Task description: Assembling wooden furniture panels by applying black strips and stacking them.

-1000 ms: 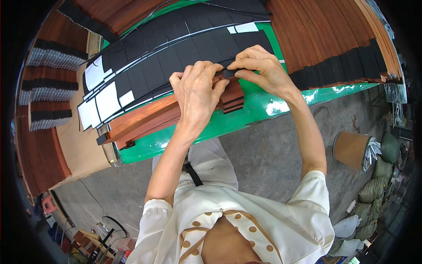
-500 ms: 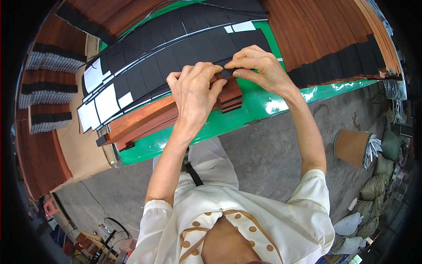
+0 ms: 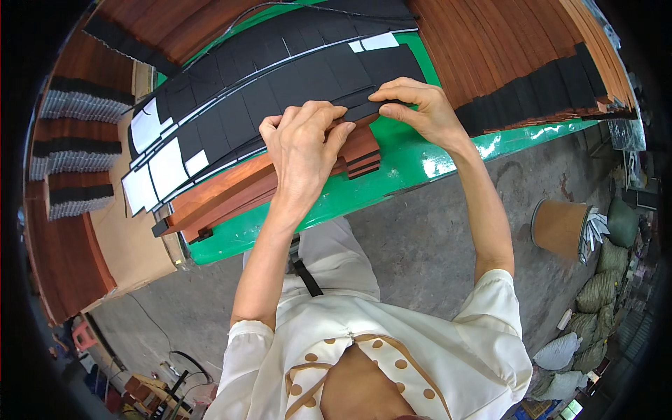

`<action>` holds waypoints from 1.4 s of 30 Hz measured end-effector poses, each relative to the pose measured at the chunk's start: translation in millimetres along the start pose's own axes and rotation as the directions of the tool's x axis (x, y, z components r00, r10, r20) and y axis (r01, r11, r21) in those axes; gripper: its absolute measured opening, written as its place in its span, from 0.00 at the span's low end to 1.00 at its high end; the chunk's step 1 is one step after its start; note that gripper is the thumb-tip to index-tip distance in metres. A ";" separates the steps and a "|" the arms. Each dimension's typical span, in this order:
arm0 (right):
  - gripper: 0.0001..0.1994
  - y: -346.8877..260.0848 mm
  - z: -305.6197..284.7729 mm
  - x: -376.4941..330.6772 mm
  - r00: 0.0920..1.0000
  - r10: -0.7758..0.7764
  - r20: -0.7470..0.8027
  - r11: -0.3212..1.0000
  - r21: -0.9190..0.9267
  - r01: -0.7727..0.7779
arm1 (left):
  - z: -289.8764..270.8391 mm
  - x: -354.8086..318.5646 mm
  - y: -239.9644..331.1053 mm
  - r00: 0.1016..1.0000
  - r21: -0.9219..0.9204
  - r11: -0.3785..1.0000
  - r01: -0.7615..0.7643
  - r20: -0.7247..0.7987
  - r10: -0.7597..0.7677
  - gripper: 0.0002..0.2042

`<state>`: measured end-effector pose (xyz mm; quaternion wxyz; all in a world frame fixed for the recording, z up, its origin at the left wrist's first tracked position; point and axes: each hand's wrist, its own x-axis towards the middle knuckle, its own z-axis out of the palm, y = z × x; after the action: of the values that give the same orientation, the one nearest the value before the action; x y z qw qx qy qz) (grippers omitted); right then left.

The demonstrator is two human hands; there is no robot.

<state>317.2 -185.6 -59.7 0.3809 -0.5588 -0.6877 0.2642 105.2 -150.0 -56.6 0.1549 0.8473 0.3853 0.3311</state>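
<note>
A black strip stretches between my two hands at the right end of a reddish-brown wooden slat. My left hand is closed over that slat, thumb on the near side and fingertips at the strip's left end. Its palm side is hidden. My right hand pinches the strip's right end between thumb and forefinger. More brown slats with black bands near their ends lie under and in front of the held one. Just beyond my hands, rows of black sheet pieces with white backing cover the table.
Stacked brown boards with black ends stand at the right, and further stacks at the left. The green tabletop's near edge runs in front of me. A brown bin with white scraps sits on the floor at right.
My right hand has shifted slightly right and away from the left one. More of the black strip shows between them. My left hand stays on the slat, nearly unmoved.
</note>
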 end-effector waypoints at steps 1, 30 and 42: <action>0.10 -0.3 0.8 -0.4 1.000 0.010 -0.006 1.000 0.020 -0.010 | -0.2 -0.2 -0.1 1.000 -0.004 1.000 -0.004 -0.003 0.004 0.09; 0.17 -3.1 66.6 2.6 0.825 0.349 -0.445 0.937 0.173 -0.303 | -24.0 -20.5 -13.5 0.876 0.194 0.926 -0.325 -0.306 0.372 0.11; 0.13 -22.3 57.6 -26.9 0.783 0.434 -0.446 0.898 0.289 -0.333 | -173.8 -161.5 -105.0 0.750 -0.372 0.737 0.565 -0.142 -0.646 0.19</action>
<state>259.7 -213.4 -81.1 0.5361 -0.6962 -0.4075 0.2485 -149.0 -202.0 -55.0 0.3317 0.5875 0.6029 0.4258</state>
